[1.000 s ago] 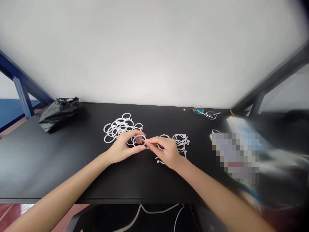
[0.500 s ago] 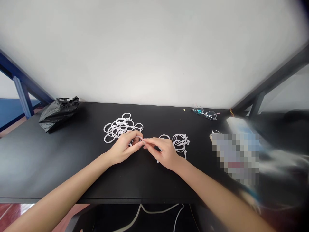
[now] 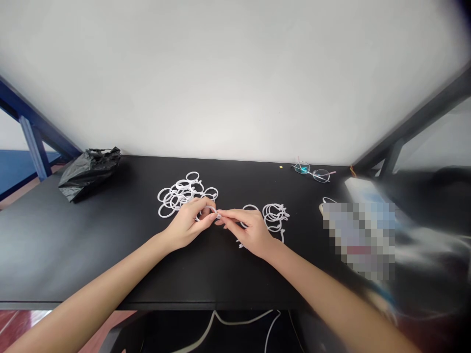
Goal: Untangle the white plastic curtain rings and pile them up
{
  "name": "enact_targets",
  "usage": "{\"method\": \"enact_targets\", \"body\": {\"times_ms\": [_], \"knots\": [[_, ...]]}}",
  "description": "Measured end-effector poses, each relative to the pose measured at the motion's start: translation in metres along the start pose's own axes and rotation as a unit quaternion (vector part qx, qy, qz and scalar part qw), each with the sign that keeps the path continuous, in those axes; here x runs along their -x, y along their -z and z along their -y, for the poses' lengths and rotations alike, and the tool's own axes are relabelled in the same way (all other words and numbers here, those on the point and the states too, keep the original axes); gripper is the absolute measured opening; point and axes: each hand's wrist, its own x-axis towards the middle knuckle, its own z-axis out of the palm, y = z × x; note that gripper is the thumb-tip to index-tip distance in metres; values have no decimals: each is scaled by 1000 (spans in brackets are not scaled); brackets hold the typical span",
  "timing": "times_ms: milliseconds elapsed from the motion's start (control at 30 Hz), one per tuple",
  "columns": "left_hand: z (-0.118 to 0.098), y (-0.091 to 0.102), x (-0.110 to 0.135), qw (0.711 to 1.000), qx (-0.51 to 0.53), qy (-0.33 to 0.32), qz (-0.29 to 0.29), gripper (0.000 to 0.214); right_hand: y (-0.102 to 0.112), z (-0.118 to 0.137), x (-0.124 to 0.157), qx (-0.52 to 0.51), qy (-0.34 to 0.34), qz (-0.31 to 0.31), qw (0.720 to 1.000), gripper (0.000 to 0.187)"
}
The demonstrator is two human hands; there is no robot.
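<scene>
Between my two hands, above the black table (image 3: 184,274), is a white plastic curtain ring (image 3: 209,208). My left hand (image 3: 187,223) curls around the ring's left side, thumb and fingers pressing it. Finger and thumb of my right hand (image 3: 253,235) pinch its right end, where a small white knob (image 3: 219,215) shows; whether the ring is fastened cannot be made out. Just beyond my left hand lies a heap of white rings (image 3: 180,197). A smaller group of similar rings (image 3: 274,214), with knobbed ends, lies behind and beside my right hand, partly covered by it.
A crumpled black plastic bag (image 3: 90,171) sits at the back left. Eyeglasses (image 3: 312,173) rest near the wall at the back right. On the right are a pixelated item (image 3: 358,240) and a blurred white box (image 3: 362,189). Pale cables (image 3: 245,322) hang below the table's front edge.
Both hands stay almost in place. The fingertips have shifted slightly at the ring's end, and its white knob now shows more clearly between them.
</scene>
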Motion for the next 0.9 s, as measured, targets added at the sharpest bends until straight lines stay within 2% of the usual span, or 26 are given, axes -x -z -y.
{"method": "enact_targets", "body": {"times_ms": [333,500,733,900], "knots": [[-1,0,0,1000,-19,10,4,30,-1,1,0,9,-12,5,1000,20],[-1,0,-1,1000,-26,4,3,29,-1,1,-1,16,4,7,1000,20],[2,6,-2,997,-63,-41,-6,27,1,0,-2,75,21,-31,996,15],[10,7,-3,988,-133,-79,-15,30,5,1,-1,118,21,-7,993,22]]}}
